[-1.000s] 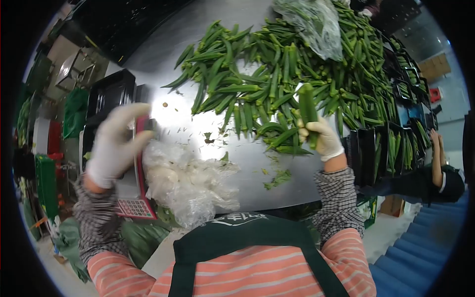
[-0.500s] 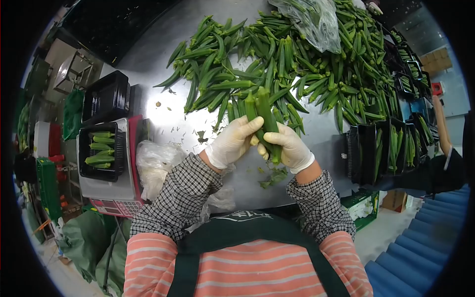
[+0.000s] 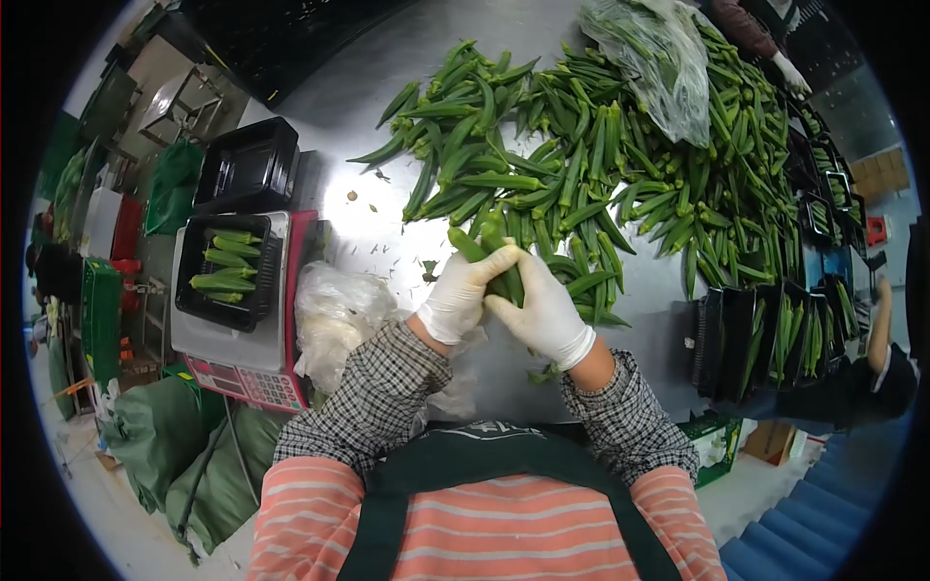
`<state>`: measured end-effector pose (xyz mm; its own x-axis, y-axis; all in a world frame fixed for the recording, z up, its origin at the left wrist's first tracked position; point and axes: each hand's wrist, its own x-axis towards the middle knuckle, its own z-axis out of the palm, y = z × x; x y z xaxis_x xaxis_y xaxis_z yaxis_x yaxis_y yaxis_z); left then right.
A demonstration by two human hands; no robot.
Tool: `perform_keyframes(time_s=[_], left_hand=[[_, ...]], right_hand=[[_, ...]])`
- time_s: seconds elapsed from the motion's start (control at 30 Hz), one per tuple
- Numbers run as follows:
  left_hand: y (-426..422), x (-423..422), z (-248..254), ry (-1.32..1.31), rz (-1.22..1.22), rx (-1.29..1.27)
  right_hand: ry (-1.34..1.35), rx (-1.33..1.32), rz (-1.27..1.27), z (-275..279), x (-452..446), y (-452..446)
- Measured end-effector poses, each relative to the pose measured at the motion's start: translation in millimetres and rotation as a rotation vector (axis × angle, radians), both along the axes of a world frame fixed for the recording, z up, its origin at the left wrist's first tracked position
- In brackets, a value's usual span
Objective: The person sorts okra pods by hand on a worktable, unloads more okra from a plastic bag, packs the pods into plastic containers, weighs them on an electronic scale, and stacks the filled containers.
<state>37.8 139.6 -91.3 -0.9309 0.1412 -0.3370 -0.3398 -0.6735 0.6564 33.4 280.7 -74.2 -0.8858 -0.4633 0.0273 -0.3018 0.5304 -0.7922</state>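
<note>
While the left hand (image 3: 463, 296) and right hand (image 3: 548, 315) together grasp okra pods (image 3: 471, 244) above the table's (image 3: 644, 358) near edge, the tray (image 3: 225, 313) on the left-edge scale (image 3: 201, 341) looks partly filled; loaded trays (image 3: 713, 339) line the right edge, and a large pile (image 3: 741, 179) lies loose.

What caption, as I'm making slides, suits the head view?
Left hand and right hand grip okra; a tray sits on a scale.

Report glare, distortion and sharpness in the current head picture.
Head view: white glare on the metal table beside the okra pile; head view: fisheye distortion, a rounded image with black corners; head view: left hand and right hand look fairly sharp, without obvious motion blur.
</note>
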Motion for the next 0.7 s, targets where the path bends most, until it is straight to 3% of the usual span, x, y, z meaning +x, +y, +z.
perform_keyframes(time_s=[0.13,0.17,0.27,0.33,0.4,0.47,0.53,0.6,0.67,0.7], left_hand=[[-38,-1,-8,-0.067,0.151,0.174],[-43,-2,-8,-0.023,0.194,0.192],[-58,-5,-1,0.038,0.395,0.191],[-81,-2,2,-0.083,0.611,0.204],[-102,5,8,-0.091,0.675,0.188],[-111,20,5,-0.039,0.620,0.137],[-102,30,6,-0.063,0.494,0.067],[-86,37,19,-0.070,0.521,-0.003],[-86,49,31,0.046,0.516,-0.041],[-91,55,35,0.093,0.530,-0.135]], right_hand=[[-0.182,-0.080,0.153,10,-32,-10],[-0.162,-0.206,0.168,6,-36,-18],[-0.060,-0.133,0.274,21,-48,-46],[-0.116,-0.037,0.325,21,-56,-52],[-0.154,-0.038,0.151,32,-66,-53],[0.413,0.171,0.074,-3,-99,-47],[0.472,0.566,0.077,-23,-124,-47],[0.499,0.761,0.143,-31,-135,-46],[0.470,0.868,0.153,-37,-145,-42],[0.485,0.765,0.112,-38,-146,-39]])
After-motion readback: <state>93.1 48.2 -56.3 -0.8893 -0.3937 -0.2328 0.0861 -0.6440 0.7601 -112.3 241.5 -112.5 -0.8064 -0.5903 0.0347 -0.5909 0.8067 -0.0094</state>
